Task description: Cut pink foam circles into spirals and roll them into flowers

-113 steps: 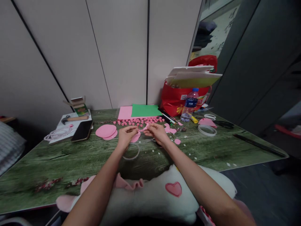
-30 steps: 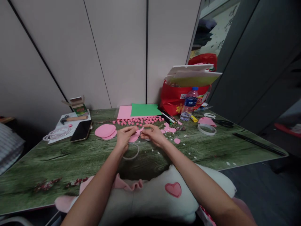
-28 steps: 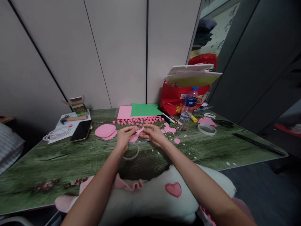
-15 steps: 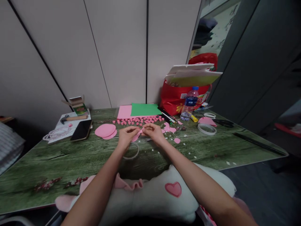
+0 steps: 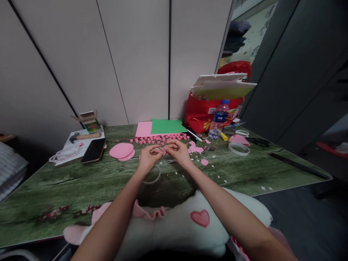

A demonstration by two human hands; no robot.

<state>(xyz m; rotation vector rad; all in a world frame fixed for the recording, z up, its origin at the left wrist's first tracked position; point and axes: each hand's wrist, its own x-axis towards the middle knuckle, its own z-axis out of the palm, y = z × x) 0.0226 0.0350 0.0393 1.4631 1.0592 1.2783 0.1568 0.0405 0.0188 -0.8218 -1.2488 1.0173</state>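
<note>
Both hands meet over the middle of the table, fingertips almost touching. My left hand (image 5: 149, 158) is closed on a small pink paper piece (image 5: 163, 150), mostly covered by the fingers. From the other side, my right hand (image 5: 177, 151) pinches the same piece. A roll of tape (image 5: 153, 177) lies just below my left hand. Several small pink rosebud-like pieces (image 5: 165, 137) form rows behind the hands. To the left are pink paper circles (image 5: 121, 150), overlapping. Pink paper scraps (image 5: 195, 148) lie right of my right hand.
A phone (image 5: 94, 150), a hammer (image 5: 86, 136) and bead strings (image 5: 65, 154) lie at left. Green paper (image 5: 168, 126) is at the back. A water bottle (image 5: 219, 119) stands before a red bag (image 5: 197, 114). Another tape roll (image 5: 239, 148) and scissors (image 5: 258, 141) are at right.
My left hand has turned slightly, and its fingers now cover more of the pink paper. My right hand has barely moved.
</note>
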